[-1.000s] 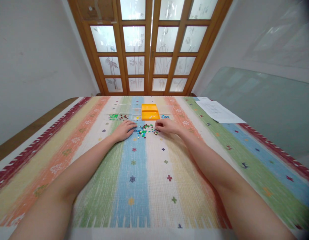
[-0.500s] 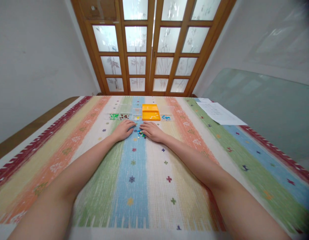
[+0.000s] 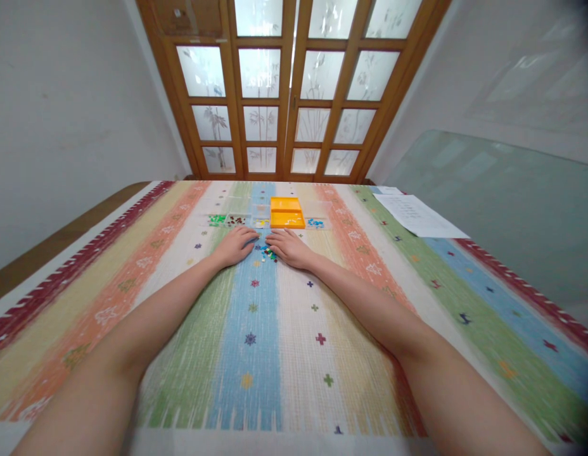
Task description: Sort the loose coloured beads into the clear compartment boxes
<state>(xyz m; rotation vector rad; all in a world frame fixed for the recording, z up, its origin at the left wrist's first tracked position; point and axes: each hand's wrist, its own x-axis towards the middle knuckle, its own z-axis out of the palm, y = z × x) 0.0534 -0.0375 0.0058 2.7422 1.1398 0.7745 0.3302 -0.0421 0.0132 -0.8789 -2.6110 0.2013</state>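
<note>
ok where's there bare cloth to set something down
Near the wearer, bare striped cloth lies between the left forearm and right forearm, and between the right forearm and paper sheet. It's crowded where the left hand and right hand flank the small coloured pieces, with the orange box beyond.

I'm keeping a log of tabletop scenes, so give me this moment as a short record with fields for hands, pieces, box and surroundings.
Left hand: palm down, beside the pile; what lies beneath is hidden
Right hand: palm down at the pile, fingers extended; underside hidden
Pile: small mixed-colour pieces
Box: orange, open, pale bits in its nearer half
Left of box: green pieces, brown pieces
Right of box: blue pieces
Surroundings: striped cloth, paper, glazed doors
</note>
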